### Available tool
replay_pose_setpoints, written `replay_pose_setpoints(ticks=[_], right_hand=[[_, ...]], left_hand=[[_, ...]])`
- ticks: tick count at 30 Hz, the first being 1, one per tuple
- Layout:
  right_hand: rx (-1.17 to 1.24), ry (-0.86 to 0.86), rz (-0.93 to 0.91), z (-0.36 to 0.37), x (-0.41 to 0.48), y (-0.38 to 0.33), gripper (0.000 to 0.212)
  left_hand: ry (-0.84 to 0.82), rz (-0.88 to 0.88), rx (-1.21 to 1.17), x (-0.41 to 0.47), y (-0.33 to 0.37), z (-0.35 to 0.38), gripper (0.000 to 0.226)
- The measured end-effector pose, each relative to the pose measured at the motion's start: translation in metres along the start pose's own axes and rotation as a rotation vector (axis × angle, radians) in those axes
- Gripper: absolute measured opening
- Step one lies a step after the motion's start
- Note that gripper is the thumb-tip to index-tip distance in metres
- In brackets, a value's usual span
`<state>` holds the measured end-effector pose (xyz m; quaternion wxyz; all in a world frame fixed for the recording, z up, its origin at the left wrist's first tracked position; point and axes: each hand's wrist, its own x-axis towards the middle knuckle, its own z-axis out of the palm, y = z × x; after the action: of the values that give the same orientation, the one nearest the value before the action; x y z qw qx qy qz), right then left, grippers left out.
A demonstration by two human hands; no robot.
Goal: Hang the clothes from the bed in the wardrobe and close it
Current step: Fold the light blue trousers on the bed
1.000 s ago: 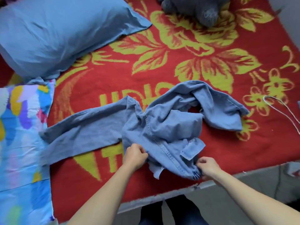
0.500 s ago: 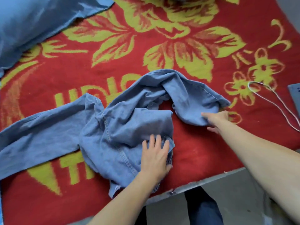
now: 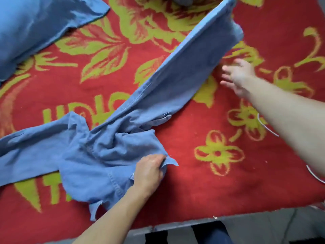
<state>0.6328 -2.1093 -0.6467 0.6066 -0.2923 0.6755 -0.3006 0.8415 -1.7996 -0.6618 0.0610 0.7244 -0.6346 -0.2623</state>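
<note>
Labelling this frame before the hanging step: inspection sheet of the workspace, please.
Surface: red blanket with yellow-green flowers covers the bed.
Job's things: denim garment crumpled near the front edge, one long part stretched up-right, another leftward.
Clutter: blue pillow top left; grey object cropped at the top edge.
Hands: left hand grips the garment's edge; right hand open, blurred, beside the stretched part, not holding it.
Cables: white cable at right, partly behind the right arm.
Surroundings: grey floor beyond the bed edge; no wardrobe seen.
</note>
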Motion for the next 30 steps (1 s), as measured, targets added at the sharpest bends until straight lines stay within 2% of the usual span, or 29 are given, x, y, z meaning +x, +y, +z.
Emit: replay_pose_setpoints(ticks=[3, 5, 7, 9, 10, 12, 14, 15, 17, 18, 19, 22, 24, 27, 30], right_hand=[[-0.129, -0.009, 0.173, -0.007, -0.03, 0.066, 0.034], [-0.221, -0.026, 0.302, -0.011, -0.056, 0.103, 0.032], [-0.376, -0.078, 0.374, -0.007, -0.083, 0.132, 0.034], [-0.591, -0.223, 0.316, 0.006, -0.108, 0.155, 0.038], [-0.694, -0.319, 0.254, 0.016, -0.122, 0.163, 0.044], [-0.849, -0.487, 0.141, 0.039, -0.146, 0.177, 0.058], [-0.785, -0.57, 0.169, 0.067, -0.163, 0.19, 0.063], [-0.693, -0.543, 0.21, 0.079, -0.168, 0.2, 0.068], [-0.549, -0.315, 0.289, 0.101, -0.172, 0.229, 0.082], [-0.502, -0.204, 0.315, 0.111, -0.178, 0.238, 0.082], [-0.466, -0.118, 0.324, 0.119, -0.186, 0.242, 0.073], [-0.387, 0.045, 0.255, 0.117, -0.2, 0.238, 0.022], [-0.448, 0.151, 0.198, 0.08, -0.194, 0.229, 0.011], [-0.606, 0.405, 0.173, -0.01, -0.178, 0.215, 0.031], [-0.558, 0.65, 0.15, -0.096, -0.15, 0.215, 0.047]], left_hand=[[0.121, -0.144, -0.2, 0.021, 0.006, -0.032, 0.028], [0.104, -0.163, -0.215, 0.027, 0.001, -0.055, 0.029], [0.048, -0.178, -0.22, 0.016, -0.007, -0.07, 0.043], [0.067, -0.261, -0.264, -0.005, -0.025, -0.076, 0.06], [0.112, -0.311, -0.259, -0.018, -0.039, -0.078, 0.06], [0.224, -0.421, -0.172, -0.043, -0.074, -0.077, 0.046], [0.299, -0.629, -0.096, -0.066, -0.114, -0.074, 0.036], [0.308, -0.762, -0.102, -0.078, -0.133, -0.072, 0.039], [0.268, -1.011, -0.196, -0.098, -0.168, -0.067, 0.053], [0.225, -1.096, -0.236, -0.106, -0.183, -0.063, 0.06], [0.177, -1.12, -0.245, -0.112, -0.194, -0.059, 0.065], [0.122, -0.963, -0.225, -0.119, -0.214, -0.052, 0.067], [0.16, -0.86, -0.23, -0.115, -0.22, -0.057, 0.059], [0.18, -0.684, -0.134, -0.11, -0.219, -0.072, 0.047], [0.085, -0.48, 0.008, -0.103, -0.202, -0.073, 0.049]])
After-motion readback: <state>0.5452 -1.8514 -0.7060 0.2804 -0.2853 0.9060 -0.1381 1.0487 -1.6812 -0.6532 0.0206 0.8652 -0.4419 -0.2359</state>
